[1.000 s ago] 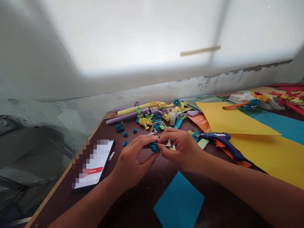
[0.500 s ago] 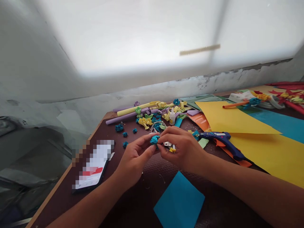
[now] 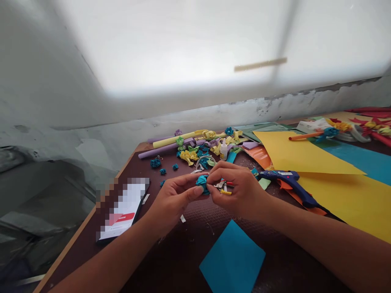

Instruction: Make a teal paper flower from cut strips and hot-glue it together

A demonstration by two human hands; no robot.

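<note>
Between my two hands, above the dark table, is a blue paper flower (image 3: 201,183) with folded petals. My left hand (image 3: 174,197) holds it from the left, thumb in front and fingers behind. The fingertips of my right hand (image 3: 233,183) pinch its right side. Partly hidden behind my right hand are a small metal and red tool and a yellow scrap (image 3: 226,192). A blue paper square (image 3: 233,258) lies nearer to me. Several small blue paper flowers (image 3: 155,162) rest beyond my left hand.
A phone (image 3: 125,211) lies at the left, near the table edge. A blue glue gun (image 3: 293,183) sits right, beside yellow sheets (image 3: 345,195). Rolled paper tubes (image 3: 166,148), paper scraps (image 3: 187,156) and a small white bottle (image 3: 223,150) are along the back.
The blue paper flower has turned a little in my fingers, showing more of its side. Both hands stay closed on it; the whole view has shifted slightly.
</note>
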